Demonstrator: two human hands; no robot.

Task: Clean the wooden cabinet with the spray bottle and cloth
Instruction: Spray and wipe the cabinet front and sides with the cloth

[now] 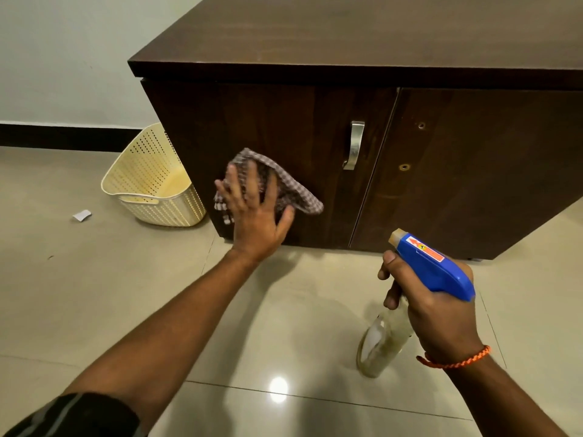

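Sleeve (pixel 79 414), dark, at my left elbow, sits closest to the lens. The bare forearm runs up from it to my left hand (pixel 255 212).

Left hand: fingers straight and spread, palm pressing the checked cloth (pixel 296 190) flat against the left door (pixel 284 121) of the wooden cabinet (pixel 347 42). It is not clenched, and nothing is pinched that I can see. The thumb lies out to the right, on the fabric's lower edge.

Cloth: bunched, with its long axis on a diagonal from above my fingertips down to the right, past the thumb. Most of the loose fabric sticks out on the thumb side.

Right hand (pixel 435 313): wrapped round the neck of the spray bottle (pixel 435 266), with the clear body hanging below my fist. The nozzle (pixel 397 236) points up and left at the door's lower part, right of my left thumb. I cannot tell whether the trigger is squeezed. This hand is held clear of the wood and nearer to me than the left.

Judgement: wiping is the step in hand, and the left hand is the one at the surface. The uncovered door face lies mostly above my fingertips and right of my thumb, towards the metal handle (pixel 355 146). A rightward stroke risks the trailing fabric catching on that handle.

Also noted: the cream basket (pixel 154 184) stands left of my left hand, beside the cabinet's end.
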